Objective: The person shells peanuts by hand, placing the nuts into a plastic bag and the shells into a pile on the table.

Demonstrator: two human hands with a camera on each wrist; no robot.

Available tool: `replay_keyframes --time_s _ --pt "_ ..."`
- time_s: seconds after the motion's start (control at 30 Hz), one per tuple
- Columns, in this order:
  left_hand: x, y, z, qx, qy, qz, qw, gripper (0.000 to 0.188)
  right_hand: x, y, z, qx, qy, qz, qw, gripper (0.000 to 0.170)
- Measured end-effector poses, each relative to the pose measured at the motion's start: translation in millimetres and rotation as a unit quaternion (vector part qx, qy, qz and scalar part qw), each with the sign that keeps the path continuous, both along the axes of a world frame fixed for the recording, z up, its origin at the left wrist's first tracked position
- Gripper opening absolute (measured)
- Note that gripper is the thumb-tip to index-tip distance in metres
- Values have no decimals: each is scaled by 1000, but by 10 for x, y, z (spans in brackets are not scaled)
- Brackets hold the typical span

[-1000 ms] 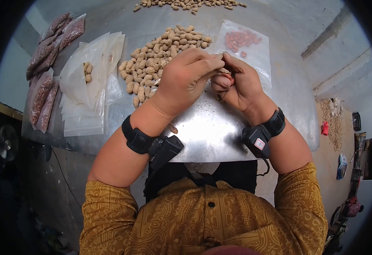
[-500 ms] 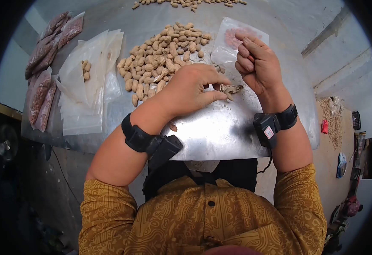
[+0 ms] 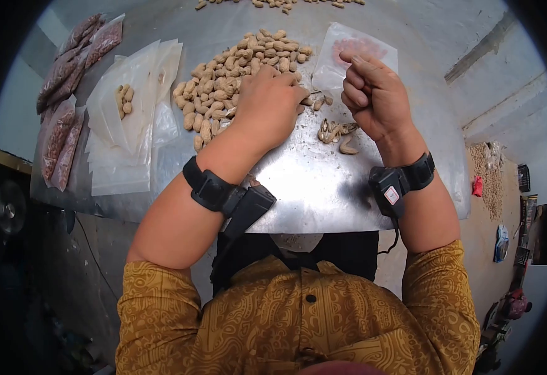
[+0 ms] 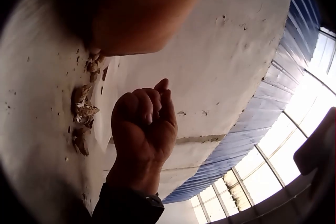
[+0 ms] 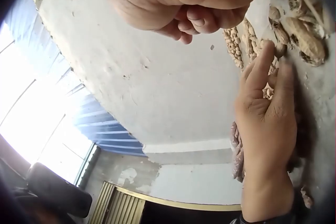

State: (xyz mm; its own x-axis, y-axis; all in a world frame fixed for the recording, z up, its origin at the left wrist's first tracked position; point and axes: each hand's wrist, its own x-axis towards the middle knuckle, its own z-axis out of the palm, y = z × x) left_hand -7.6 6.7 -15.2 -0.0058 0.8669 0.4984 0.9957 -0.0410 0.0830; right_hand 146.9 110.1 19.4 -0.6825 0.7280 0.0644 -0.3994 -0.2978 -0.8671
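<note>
My left hand (image 3: 268,106) reaches palm-down over the right front of a heap of unshelled peanuts (image 3: 214,90). Its fingers are fairly straight and touch the heap in the head view. In the right wrist view, thumb and fingers of that hand (image 5: 268,119) lie around peanuts at the heap's edge. Raised to the right, my right hand (image 3: 381,100) has its fingers curled toward the palm. The palm's inside is hidden, so I cannot tell whether kernels lie in it. Cracked peanut shells (image 3: 331,131) lie on the metal table (image 3: 311,187) between the hands.
Behind the right hand lies a clear plastic bag (image 3: 329,69) bearing red peanut kernels (image 3: 379,49). Flat plastic bags (image 3: 123,169) with several peanuts on top lie at left. Filled bags (image 3: 60,144) line the far left, and more peanuts (image 3: 286,5) are at the back.
The hands, together a second ago, have parted. My right hand has moved up and right; my left hand has let go of the shells and moved forward to the peanut heap.
</note>
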Motion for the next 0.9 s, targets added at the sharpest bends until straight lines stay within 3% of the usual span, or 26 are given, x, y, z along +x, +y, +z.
replay_keyframes --time_s 0.1,0.2,0.3,0.4,0.7,0.8,0.9 --pt "6 4 17 -15 -15 23 1000 20 -7 -1 0 -2 -3 2 1000 16" --pt "-4 14 30 49 -43 -1 998 19 -5 17 -31 35 -32 19 999 14" --pt "-17 13 100 110 -300 -60 946 19 -10 -36 26 56 -82 34 994 16" --pt "26 -45 165 107 -449 -69 885 19 -47 -126 20 98 -117 35 988 19" --pt "85 -67 165 104 -559 -116 814 18 -65 -195 9 301 -125 -31 945 17" --pt "108 -108 219 104 -452 -112 879 17 -50 -176 -10 352 -120 -43 927 15" --pt "108 -132 279 123 -365 -116 916 13 -39 -170 12 377 -123 -30 918 13"
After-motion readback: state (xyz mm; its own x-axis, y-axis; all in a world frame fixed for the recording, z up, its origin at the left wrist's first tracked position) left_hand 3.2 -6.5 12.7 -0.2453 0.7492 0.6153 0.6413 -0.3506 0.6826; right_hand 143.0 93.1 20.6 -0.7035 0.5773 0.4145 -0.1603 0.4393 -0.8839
